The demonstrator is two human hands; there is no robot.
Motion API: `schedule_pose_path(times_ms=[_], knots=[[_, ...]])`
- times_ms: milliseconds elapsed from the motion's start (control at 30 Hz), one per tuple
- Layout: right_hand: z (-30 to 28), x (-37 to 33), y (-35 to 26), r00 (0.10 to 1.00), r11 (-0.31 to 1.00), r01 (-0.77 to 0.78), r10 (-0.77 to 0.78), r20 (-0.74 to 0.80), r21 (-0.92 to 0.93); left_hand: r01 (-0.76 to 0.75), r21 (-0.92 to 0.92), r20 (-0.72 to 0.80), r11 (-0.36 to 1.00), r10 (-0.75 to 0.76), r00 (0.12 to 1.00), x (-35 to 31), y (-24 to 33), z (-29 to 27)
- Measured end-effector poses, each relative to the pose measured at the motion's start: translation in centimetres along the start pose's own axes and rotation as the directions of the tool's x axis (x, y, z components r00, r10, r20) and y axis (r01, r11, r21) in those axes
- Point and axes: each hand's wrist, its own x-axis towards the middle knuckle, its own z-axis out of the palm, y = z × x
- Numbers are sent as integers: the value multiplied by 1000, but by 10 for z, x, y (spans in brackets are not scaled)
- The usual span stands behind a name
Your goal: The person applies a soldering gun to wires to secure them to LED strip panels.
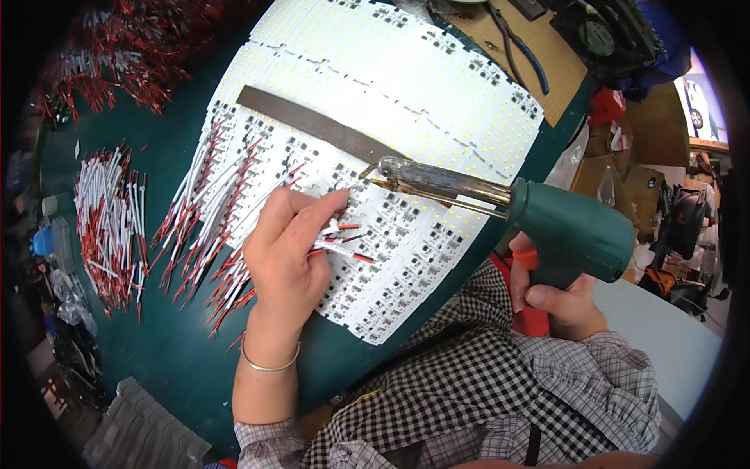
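White wire leads point(205, 233) seem fitted to the leftward LED boards point(269, 147), rightward ones remaining; your left hand point(289, 238) pinches further leads point(334, 246), your right hand point(574, 305) grips a soldering gun point(578, 227).

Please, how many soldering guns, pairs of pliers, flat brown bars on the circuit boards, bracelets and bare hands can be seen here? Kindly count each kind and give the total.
Soldering gun: 1
Pliers: 1
Flat brown bar on the circuit boards: 1
Bracelet: 1
Bare hands, left hand and right hand: 2
Total: 6
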Motion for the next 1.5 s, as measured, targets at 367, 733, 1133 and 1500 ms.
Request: schedule_pose_path(times_ms=[367, 733, 1133, 1500], knots=[[5, 3, 7, 998, 988, -54, 47, -50, -144, 71, -144, 11, 987, -71, 997, 3, -1, -1], [5, 0, 16, 997, 975, -63, 69, 22, -211, -46, -13, -39, 999, 45, 998, 1, 2, 1], [5, -9, 22, 995, 918, 34, 7, 102, -396, -91, 74, -62, 993, 95, 994, 0, 4, 4], [4, -3, 6, 967, 995, 104, -100, -236, 5, -113, 73, -59, 991, 117, 991, 3, 3, 3]])
